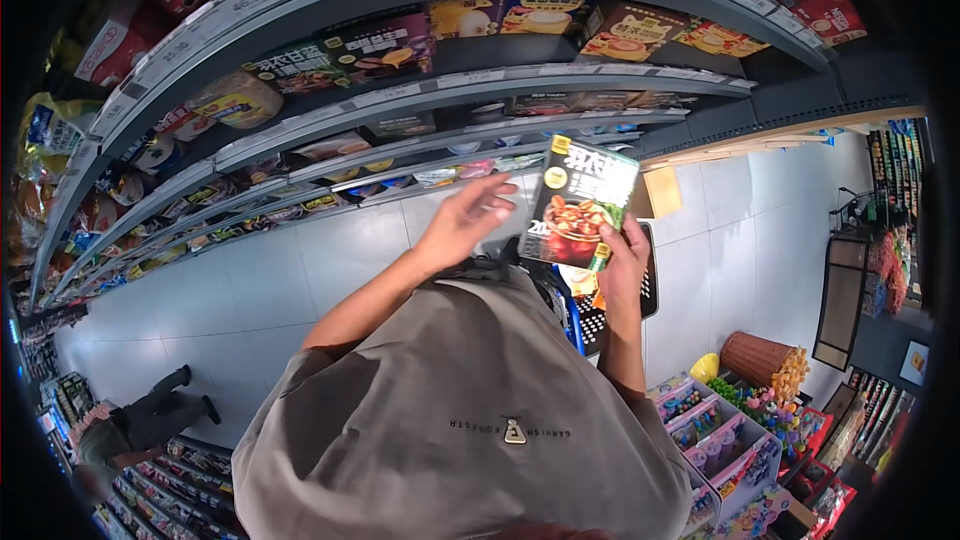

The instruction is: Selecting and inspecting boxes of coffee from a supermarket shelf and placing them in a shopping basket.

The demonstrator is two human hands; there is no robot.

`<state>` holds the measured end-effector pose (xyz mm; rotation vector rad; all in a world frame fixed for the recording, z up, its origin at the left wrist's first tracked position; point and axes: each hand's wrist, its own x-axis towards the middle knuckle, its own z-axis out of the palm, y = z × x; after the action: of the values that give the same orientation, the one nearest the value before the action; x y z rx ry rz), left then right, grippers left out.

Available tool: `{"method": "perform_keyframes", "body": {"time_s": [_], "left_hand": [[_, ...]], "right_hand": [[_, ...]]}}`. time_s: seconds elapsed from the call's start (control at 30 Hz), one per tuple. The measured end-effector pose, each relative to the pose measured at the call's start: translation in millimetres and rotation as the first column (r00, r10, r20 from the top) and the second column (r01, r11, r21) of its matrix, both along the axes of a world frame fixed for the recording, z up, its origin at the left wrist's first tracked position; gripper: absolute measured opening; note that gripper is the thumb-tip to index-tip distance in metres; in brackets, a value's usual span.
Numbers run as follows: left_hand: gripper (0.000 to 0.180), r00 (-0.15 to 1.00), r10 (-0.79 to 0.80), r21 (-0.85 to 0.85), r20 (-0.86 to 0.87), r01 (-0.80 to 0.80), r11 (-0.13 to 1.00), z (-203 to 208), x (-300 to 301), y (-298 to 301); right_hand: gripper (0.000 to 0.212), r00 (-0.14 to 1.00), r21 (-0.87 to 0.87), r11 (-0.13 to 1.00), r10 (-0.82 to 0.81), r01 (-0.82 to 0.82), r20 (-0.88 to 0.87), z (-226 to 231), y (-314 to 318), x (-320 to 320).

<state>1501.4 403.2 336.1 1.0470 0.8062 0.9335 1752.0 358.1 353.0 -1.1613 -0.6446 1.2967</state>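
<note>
My right hand point(626, 262) grips a dark food box point(572, 190) by its lower right side, thumb on the front. The box is tilted, its front turned up, with green at the edges and a picture of a bowl of red food. To the left of it, my left hand point(468, 224) is raised with its fingers apart and nothing in it, not touching the box. Under my right forearm is a black shopping cart point(651, 285) with blue parts. A few yellow and orange packages point(580, 281) show in it, partly hidden by my hand and the box.
Shelves point(440, 85) of boxed and bagged foods curve across the front and left. A wooden-edged shelf point(780, 135) stands at the far right. Right of me are a purple display stand point(715, 440) and a wicker basket point(755, 358). Another person point(150, 420) is behind at left.
</note>
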Motion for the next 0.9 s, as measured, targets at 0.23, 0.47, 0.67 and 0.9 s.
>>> {"method": "perform_keyframes", "body": {"time_s": [0.23,0.47,0.67,0.9], "left_hand": [[0.039,0.994,0.059,-0.05,0.095,-0.054,0.997,19,-32,-17],[0.047,0.983,0.177,-0.004,0.046,-0.177,0.984,21,-62,-33],[0.047,0.846,0.215,-0.3,0.488,-0.069,0.951,22,-76,-39],[0.06,0.648,0.138,-0.277,0.749,0.117,0.954,6,-87,-32]], "right_hand": [[0.038,0.997,0.02,0.999,0.04,-0.038,-0.072,17,11,-72],[0.038,0.991,0.084,0.993,0.077,-0.087,0.109,29,13,-113],[0.072,0.682,0.322,0.769,0.194,-0.552,0.705,65,-9,-176],[0.077,0.217,0.143,0.574,0.062,-0.806,0.974,63,-13,-238]]}}
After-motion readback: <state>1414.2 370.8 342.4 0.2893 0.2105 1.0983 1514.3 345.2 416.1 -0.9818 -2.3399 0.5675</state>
